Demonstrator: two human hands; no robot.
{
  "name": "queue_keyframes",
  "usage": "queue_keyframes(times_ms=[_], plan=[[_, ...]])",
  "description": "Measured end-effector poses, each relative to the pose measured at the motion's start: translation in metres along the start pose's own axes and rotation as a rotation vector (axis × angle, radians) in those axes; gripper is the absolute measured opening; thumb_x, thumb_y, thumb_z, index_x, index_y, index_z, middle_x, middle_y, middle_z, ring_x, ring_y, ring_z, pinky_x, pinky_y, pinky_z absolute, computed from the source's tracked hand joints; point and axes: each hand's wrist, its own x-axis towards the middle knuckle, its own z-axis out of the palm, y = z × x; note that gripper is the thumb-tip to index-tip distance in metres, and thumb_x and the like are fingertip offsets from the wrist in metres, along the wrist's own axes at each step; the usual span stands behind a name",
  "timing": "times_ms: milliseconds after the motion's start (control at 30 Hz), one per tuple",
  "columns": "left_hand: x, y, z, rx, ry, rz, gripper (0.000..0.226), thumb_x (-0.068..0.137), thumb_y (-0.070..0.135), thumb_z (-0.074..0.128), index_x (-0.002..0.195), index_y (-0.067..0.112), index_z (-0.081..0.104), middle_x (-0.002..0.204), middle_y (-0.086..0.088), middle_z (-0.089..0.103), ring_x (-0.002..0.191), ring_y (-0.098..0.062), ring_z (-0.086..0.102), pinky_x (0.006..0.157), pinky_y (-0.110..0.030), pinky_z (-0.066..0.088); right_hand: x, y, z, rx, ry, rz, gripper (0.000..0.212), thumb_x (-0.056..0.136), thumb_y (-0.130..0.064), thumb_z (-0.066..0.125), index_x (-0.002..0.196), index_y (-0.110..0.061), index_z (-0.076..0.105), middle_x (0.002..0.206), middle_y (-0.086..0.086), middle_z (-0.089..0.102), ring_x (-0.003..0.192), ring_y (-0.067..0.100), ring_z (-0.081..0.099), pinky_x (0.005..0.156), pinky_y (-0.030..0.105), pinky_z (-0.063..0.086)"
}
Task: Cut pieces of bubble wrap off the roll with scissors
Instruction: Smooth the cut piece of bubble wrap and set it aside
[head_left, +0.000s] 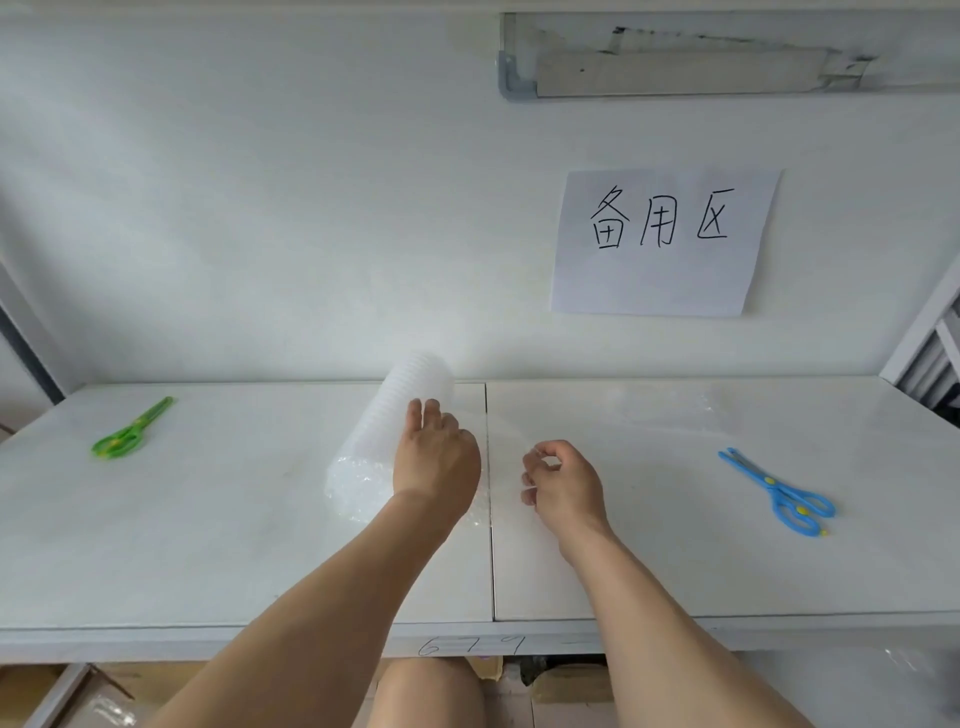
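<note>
Left hand (436, 457) rests on bubble wrap roll (387, 441); right hand (563, 486) pinches its sheet.

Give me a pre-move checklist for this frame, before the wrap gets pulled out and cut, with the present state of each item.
1. Roll steadied: ok, left hand rests on it with straight fingers.
2. Free edge of wrap held: ok, right hand pinches the clear sheet beside the roll.
3. Scissors within reach: ok, blue scissors lie right of the right hand, green scissors far left.
4. Scissors in hand: not ok, both pairs lie untouched on the table.
5. Enough wrap unrolled to cut: cannot tell, the clear sheet barely shows against the white top.
6. Cut piece already set aside: cannot tell, a faint clear patch lies at the back right.
</note>
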Motion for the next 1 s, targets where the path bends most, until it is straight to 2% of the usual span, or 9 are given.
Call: queue_keyframes(times_ms=[133, 233, 367, 467, 633, 700, 800, 900, 1000], plan=[[-0.002, 0.003, 0.004, -0.143, 0.085, 0.027, 0.026, 0.094, 0.019, 0.039, 0.100, 0.014, 0.064, 0.107, -0.005, 0.065, 0.126, -0.030, 0.040, 0.109, -0.037, 0.022, 0.002, -0.003, -0.005, 0.185, 0.008, 0.094, 0.007, 0.096, -0.019, 0.060, 0.101, -0.014, 0.062, 0.076, 0.007, 0.062, 0.047, 0.013, 0.051, 0.043, 0.019, 0.041], [-0.007, 0.000, 0.011, -0.252, 0.196, 0.012, 0.046, 0.102, 0.039, 0.032, 0.094, 0.014, 0.069, 0.099, -0.004, 0.072, 0.128, -0.030, 0.046, 0.110, -0.038, 0.025, 0.005, -0.006, -0.012, 0.292, 0.007, 0.152, 0.008, 0.095, -0.018, 0.062, 0.102, -0.015, 0.063, 0.073, 0.005, 0.063, 0.044, 0.010, 0.050, 0.045, 0.022, 0.041], [-0.012, -0.011, 0.009, -0.183, 0.107, -0.114, 0.071, 0.099, 0.056, 0.009, 0.106, 0.016, 0.067, 0.118, -0.004, 0.066, 0.141, -0.027, 0.031, 0.117, -0.043, 0.012, 0.010, -0.012, -0.021, 0.361, -0.001, 0.200, 0.006, 0.095, -0.013, 0.062, 0.100, -0.013, 0.065, 0.074, 0.005, 0.063, 0.052, 0.014, 0.048, 0.048, 0.025, 0.039], [-0.016, -0.015, 0.006, -0.239, 0.139, 0.002, 0.087, 0.089, 0.068, -0.003, 0.113, 0.019, 0.064, 0.123, -0.001, 0.064, 0.140, -0.024, 0.032, 0.117, -0.041, 0.013, 0.011, -0.016, -0.020, 0.449, -0.007, 0.248, 0.004, 0.095, -0.009, 0.060, 0.096, -0.010, 0.064, 0.068, 0.006, 0.058, 0.044, 0.012, 0.042, 0.039, 0.021, 0.034], [-0.028, -0.016, 0.023, -0.223, -0.053, 0.172, 0.109, 0.068, 0.091, 0.018, 0.142, 0.014, 0.038, 0.140, 0.001, 0.047, 0.136, -0.022, 0.032, 0.116, -0.042, 0.016, 0.016, -0.019, -0.022, 0.495, 0.009, 0.287, 0.006, 0.095, -0.008, 0.060, 0.090, -0.009, 0.062, 0.064, 0.005, 0.055, 0.045, 0.013, 0.039, 0.038, 0.019, 0.031], [-0.030, -0.019, 0.037, -0.206, -0.018, 0.157, 0.082, 0.084, 0.073, 0.034, 0.140, 0.014, 0.038, 0.141, -0.001, 0.043, 0.131, -0.022, 0.037, 0.113, -0.038, 0.022, 0.018, -0.018, -0.026, 0.442, 0.040, 0.258, 0.006, 0.095, -0.007, 0.059, 0.091, -0.010, 0.063, 0.062, 0.005, 0.053, 0.043, 0.013, 0.037, 0.039, 0.020, 0.028], [-0.033, -0.019, 0.055, -0.281, 0.090, 0.136, 0.032, 0.097, 0.033, 0.040, 0.121, 0.017, 0.055, 0.124, -0.001, 0.056, 0.113, -0.023, 0.053, 0.099, -0.036, 0.037, 0.016, -0.013, -0.031, 0.268, 0.103, 0.194, 0.008, 0.095, -0.013, 0.058, 0.089, -0.009, 0.060, 0.061, 0.005, 0.053, 0.040, 0.014, 0.038, 0.036, 0.021, 0.027], [-0.036, -0.010, 0.065, -0.309, 0.143, 0.111, 0.013, 0.090, 0.022, 0.054, 0.096, 0.015, 0.064, 0.093, -0.001, 0.065, 0.079, -0.023, 0.062, 0.072, -0.037, 0.048, 0.013, -0.008, -0.033, 0.194, 0.160, 0.187, 0.028, 0.095, -0.035, 0.060, 0.082, -0.011, 0.053, 0.062, 0.005, 0.051, 0.043, 0.016, 0.040, 0.042, 0.022, 0.032], [-0.037, 0.000, 0.065, -0.336, 0.240, 0.059, 0.003, 0.083, 0.017, 0.062, 0.085, 0.015, 0.063, 0.072, 0.002, 0.063, 0.060, -0.023, 0.061, 0.055, -0.034, 0.046, 0.011, -0.006, -0.038, 0.284, 0.248, 0.231, 0.051, 0.085, -0.059, 0.064, 0.083, -0.009, 0.056, 0.065, 0.007, 0.054, 0.048, 0.019, 0.046, 0.048, 0.025, 0.042]])
